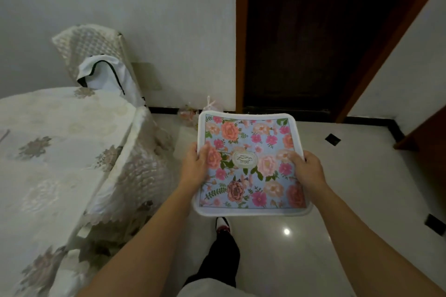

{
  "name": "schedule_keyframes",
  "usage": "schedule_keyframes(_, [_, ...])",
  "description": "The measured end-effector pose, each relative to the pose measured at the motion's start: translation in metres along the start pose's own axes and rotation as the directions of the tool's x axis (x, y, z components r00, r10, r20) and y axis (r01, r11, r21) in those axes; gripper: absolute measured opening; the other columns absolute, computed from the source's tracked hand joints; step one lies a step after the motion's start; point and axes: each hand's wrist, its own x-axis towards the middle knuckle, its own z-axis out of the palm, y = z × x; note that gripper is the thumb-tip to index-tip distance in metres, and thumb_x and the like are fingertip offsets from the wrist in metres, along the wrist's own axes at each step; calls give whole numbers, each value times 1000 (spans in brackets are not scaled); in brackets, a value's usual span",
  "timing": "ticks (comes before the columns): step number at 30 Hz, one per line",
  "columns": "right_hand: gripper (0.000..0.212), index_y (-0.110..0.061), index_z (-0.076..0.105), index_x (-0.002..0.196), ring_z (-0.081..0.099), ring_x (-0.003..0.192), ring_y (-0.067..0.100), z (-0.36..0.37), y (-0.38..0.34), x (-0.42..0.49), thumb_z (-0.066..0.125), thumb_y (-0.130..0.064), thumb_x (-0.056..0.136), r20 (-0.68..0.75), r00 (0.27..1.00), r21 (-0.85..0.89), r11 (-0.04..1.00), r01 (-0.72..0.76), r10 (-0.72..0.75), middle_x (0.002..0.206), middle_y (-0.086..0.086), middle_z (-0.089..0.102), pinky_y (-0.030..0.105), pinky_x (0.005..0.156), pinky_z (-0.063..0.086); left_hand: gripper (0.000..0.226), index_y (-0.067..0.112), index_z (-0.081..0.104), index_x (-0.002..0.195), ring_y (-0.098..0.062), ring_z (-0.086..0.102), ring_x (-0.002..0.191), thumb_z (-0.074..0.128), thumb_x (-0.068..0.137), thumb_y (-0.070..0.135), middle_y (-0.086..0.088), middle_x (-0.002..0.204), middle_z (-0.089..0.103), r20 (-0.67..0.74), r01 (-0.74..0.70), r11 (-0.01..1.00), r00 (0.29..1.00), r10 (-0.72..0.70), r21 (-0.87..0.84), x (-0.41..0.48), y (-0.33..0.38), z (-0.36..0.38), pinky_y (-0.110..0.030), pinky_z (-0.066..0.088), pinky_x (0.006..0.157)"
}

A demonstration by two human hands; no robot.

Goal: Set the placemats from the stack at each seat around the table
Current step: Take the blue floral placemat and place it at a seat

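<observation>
I carry a floral placemat (251,164), blue with pink and orange flowers and a white border, flat in the air over the floor. My left hand (196,164) grips its left edge, thumb on top. My right hand (307,167) grips its right edge the same way. I cannot tell whether it is one mat or several stacked. The table (55,142), under a cream cloth with flower motifs, lies to my left, apart from the mat.
A chair (135,164) with a quilted cream cover stands between me and the table; another covered chair (96,60) stands by the far wall. A dark doorway (313,43) is ahead. Pink bags (193,113) lie by the wall. Glossy white tile floor (350,188) is to the right.
</observation>
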Motion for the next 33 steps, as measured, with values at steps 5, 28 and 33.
schedule_keyframes(5, [21, -15, 65, 103, 73, 80, 29, 45, -46, 78, 57, -33, 96, 30, 998, -30, 998, 50, -49, 91, 9, 73, 51, 79, 60, 22, 14, 57, 108, -3, 70, 71, 48, 103, 33, 4, 91, 70, -48, -5, 1000, 999, 4, -23, 90, 8, -4, -16, 54, 55])
schedule_keyframes(28, [17, -18, 63, 98, 73, 79, 26, 265, -230, 328, 59, -35, 94, 224, 972, -91, 992, 87, -65, 91, 8, 73, 47, 77, 61, 24, 17, 56, 102, -18, 75, 77, 49, 101, 40, -7, 96, 74, -230, 104, 991, 966, -120, -79, 400, 32, -85, -43, 63, 71])
schedule_keyframes(33, [21, -18, 64, 100, 73, 76, 26, 319, -261, 393, 59, -38, 95, 306, 950, -124, 986, 108, -66, 89, 8, 73, 45, 73, 62, 25, 19, 58, 102, -17, 75, 78, 50, 100, 43, -4, 95, 74, -326, 128, 989, 934, -147, -79, 466, 31, -99, -45, 63, 73])
